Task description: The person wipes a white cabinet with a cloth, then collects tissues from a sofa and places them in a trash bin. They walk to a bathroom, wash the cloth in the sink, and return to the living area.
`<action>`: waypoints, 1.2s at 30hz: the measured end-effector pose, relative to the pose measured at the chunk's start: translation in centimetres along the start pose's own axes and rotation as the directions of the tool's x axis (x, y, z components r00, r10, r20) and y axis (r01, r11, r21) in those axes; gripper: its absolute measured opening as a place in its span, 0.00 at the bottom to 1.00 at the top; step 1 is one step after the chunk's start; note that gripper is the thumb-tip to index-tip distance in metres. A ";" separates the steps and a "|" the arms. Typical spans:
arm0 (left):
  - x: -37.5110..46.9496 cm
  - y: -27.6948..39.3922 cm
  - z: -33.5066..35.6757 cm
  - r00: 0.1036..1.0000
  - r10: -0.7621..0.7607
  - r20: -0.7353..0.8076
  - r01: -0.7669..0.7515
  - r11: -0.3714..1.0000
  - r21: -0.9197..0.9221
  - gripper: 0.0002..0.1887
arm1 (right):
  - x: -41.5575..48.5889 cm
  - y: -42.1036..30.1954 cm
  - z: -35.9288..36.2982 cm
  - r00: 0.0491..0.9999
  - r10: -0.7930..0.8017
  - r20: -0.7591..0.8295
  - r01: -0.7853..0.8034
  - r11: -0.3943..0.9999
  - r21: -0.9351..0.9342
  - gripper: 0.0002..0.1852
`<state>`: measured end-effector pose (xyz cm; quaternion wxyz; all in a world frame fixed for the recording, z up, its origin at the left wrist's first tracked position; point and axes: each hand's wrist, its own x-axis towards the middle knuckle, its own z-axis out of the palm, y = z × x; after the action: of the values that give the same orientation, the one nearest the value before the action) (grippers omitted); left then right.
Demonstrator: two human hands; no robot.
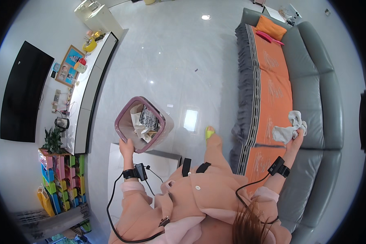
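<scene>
My left hand (pixel 127 148) grips the mauve rim of a plastic waste bin (pixel 167 123), which is held tilted so that its mouth faces me. Inside the bin lie crumpled white paper (pixel 137 123) and a dark patterned wrapper (pixel 149 118). Out to the right, over the sofa, my right hand (pixel 296 140) is closed around a bunched pair of pale grey socks (pixel 289 128). The socks hang from the fingers above the orange seat cover (pixel 273 91); whether they touch it I cannot tell.
A grey leather sofa (pixel 306 88) runs along the right, with an orange cushion (pixel 270 27) at its far end. A white-topped coffee table (pixel 116 183) stands at my left. Beyond are a TV cabinet (pixel 91 82) and colourful storage bins (pixel 61 180). Cables trail from both wrists.
</scene>
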<state>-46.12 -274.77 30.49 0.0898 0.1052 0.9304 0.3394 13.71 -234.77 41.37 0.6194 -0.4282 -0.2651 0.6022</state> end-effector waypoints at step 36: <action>66.5 34.6 29.0 0.951 -0.205 -0.231 0.232 0.968 0.096 0.16 | 64.4 38.4 71.8 0.957 0.219 0.192 -0.185 0.966 -0.178 0.24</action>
<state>-98.45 -214.11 24.79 0.0170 -0.0312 0.9595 0.2795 -58.19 -160.48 32.05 0.4871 -0.4348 -0.3307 0.6814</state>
